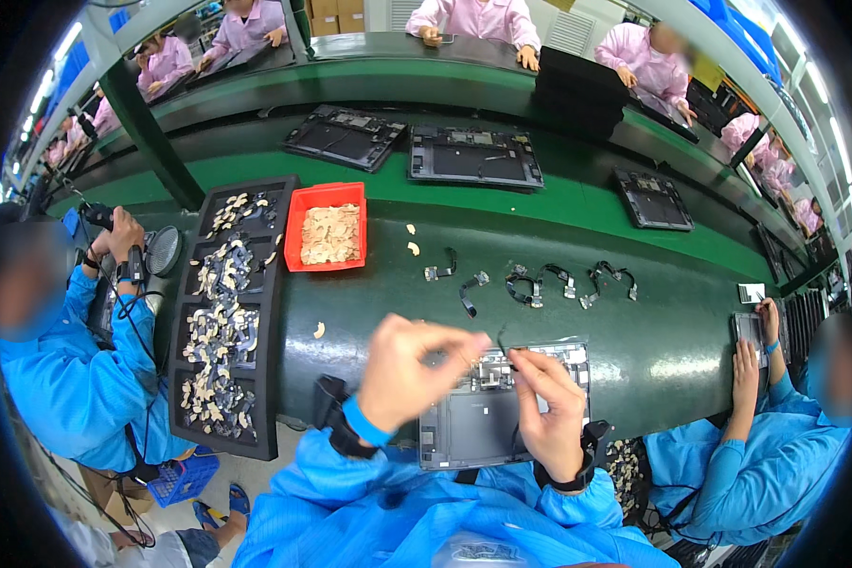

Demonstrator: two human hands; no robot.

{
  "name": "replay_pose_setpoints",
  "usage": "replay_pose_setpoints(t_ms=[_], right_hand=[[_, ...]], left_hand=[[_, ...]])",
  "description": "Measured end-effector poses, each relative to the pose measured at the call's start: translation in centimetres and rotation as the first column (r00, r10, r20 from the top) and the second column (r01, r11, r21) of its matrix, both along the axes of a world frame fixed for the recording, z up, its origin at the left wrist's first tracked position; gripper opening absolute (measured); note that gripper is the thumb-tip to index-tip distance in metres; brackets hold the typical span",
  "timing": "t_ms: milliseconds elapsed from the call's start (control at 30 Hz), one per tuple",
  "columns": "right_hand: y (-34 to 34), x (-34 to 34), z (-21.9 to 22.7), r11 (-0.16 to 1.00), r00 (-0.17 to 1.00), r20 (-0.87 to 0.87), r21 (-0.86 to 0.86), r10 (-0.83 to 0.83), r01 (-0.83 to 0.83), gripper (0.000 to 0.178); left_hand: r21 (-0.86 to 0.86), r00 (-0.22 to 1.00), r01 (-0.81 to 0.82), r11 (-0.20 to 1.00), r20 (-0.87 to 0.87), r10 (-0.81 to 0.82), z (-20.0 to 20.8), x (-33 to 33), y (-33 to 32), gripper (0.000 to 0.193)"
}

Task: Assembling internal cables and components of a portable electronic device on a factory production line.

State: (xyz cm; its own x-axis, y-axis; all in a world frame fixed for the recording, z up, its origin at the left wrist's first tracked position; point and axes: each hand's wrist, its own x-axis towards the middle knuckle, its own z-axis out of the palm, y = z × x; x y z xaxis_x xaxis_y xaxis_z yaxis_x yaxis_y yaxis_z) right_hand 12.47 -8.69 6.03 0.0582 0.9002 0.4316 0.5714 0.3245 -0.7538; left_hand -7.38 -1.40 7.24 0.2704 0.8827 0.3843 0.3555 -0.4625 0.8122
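Observation:
In front of me on the bench lies an opened tablet housing [464, 434], its inner parts showing along the far edge. Above that edge my right hand [551, 409] pinches a thin dark flex cable [504, 339] between thumb and fingertips. Close beside it on the left, my left hand [412, 367] is closed in a pinch; whatever its fingertips hold is too small to make out. Beyond the housing, several loose black flex cables [530, 286] with small metal connectors lie in a row.
A black compartment tray [281, 284] of small cable parts stands left, beside a red bin [293, 256] of tan pieces. Other opened housings [478, 156] lie on a green strip at the back. Co-workers [90, 350] sit close on both sides; more work across the bench.

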Motion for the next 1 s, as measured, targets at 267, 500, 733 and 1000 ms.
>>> replay_pose_setpoints(t_ms=[267,500,733,1000], right_hand=[[-1.4,0.8,0.5,0.987,0.943,-0.327,-0.116,0.066,-0.109,0.026],[-2.7,1.2,-0.4,0.979,0.695,-0.710,-0.044,0.111,-0.201,0.015],[-2.5,1.2,-1.1,0.960,0.809,-0.549,-0.037,0.213,-0.277,0.030],[-3.6,3.4,-2.4,0.969,0.860,-0.480,-0.072,0.173,-0.235,0.031]], left_hand=[[-0.128,0.978,0.095,0.987,0.198,-0.069,-0.7,2.4,-3.8,0.009],[0.067,0.958,0.280,0.958,0.049,-0.284,-1.1,2.9,-5.2,0.017],[0.053,0.927,0.352,0.935,0.117,-0.356,-1.8,3.4,-5.0,0.010],[0.035,0.915,0.385,0.922,-0.146,-0.376,-1.9,2.6,-4.0,0.015]])
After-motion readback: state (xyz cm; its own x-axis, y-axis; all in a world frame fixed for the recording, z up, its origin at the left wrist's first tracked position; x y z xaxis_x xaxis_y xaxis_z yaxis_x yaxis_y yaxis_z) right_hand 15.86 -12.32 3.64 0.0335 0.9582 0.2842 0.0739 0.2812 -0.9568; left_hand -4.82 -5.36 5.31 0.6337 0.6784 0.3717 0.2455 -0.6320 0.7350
